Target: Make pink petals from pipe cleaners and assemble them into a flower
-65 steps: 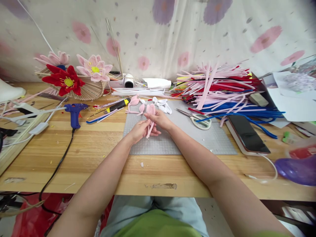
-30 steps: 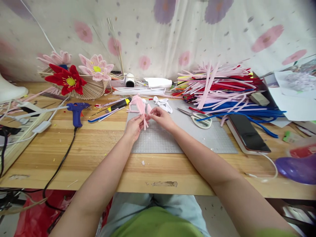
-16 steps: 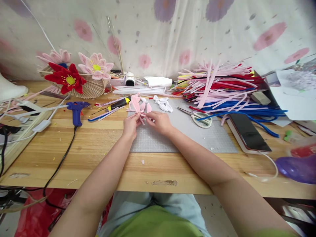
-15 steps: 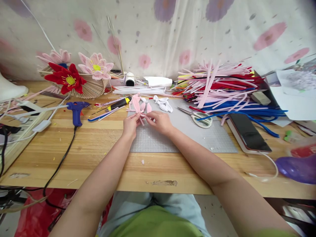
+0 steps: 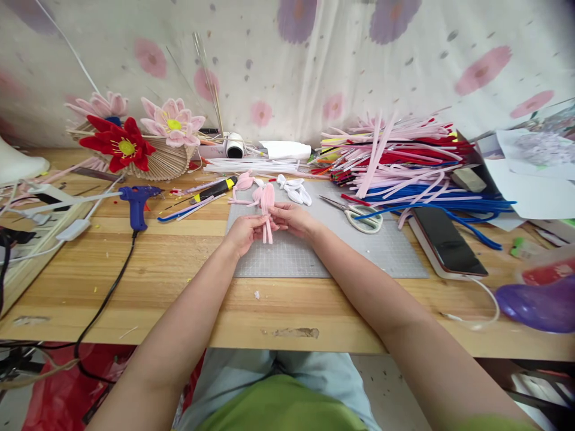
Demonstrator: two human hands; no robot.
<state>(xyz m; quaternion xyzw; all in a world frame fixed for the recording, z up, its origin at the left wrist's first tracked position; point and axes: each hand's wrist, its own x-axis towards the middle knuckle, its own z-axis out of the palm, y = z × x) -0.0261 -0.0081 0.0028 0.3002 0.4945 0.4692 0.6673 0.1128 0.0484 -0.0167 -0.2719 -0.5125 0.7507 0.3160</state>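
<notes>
Between my hands, a pink fuzzy petal piece [image 5: 267, 197] stands upright, its two stems hanging down over the grey cutting mat [image 5: 287, 257]. My left hand [image 5: 246, 233] pinches it low on the left side. From the right, my right hand [image 5: 294, 219] has its fingers closed on the same piece near its lower end. Just behind them lie other pink petal pieces [image 5: 244, 181]. White looped pieces [image 5: 295, 189] rest on the mat's back edge, behind my right hand.
Scissors [image 5: 359, 216] lie on the mat at the right, near a phone [image 5: 449, 239] and a heap of fuzzy stems [image 5: 395, 155]. A blue glue gun [image 5: 137, 205], a yellow-black cutter [image 5: 215, 190] and fuzzy flowers [image 5: 126, 145] are on the left.
The pink petal piece in my hands has turned upright, its stems now pointing down. My hands have shifted slightly right and lower around it.
</notes>
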